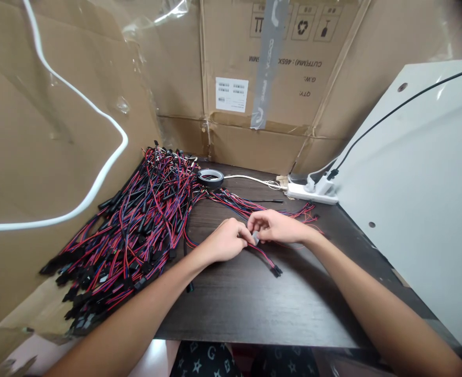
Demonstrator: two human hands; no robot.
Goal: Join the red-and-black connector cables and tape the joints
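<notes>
My left hand [228, 241] is closed, its thumb and fingers pinching a thin bundle of red and dark wires [263, 253] above the table. Black connectors [276, 270] end this bundle, pointing toward the table's front. Close beside it, my right hand [280, 226] pinches a small grey piece [255, 238] against the wires; it looks like tape, but its kind is not certain. The fingertips of both hands nearly meet there. Behind them, more red and blue wires [234, 201] lie spread across the dark table [231, 309].
A big heap of wire harnesses [136, 225] covers the left side. A roll of tape [210, 178] lies at the back, near a white power strip [311, 192] with plugs in it. Cardboard [176, 68] and a white panel [423, 173] enclose the table. A white cable [109, 162] hangs at left.
</notes>
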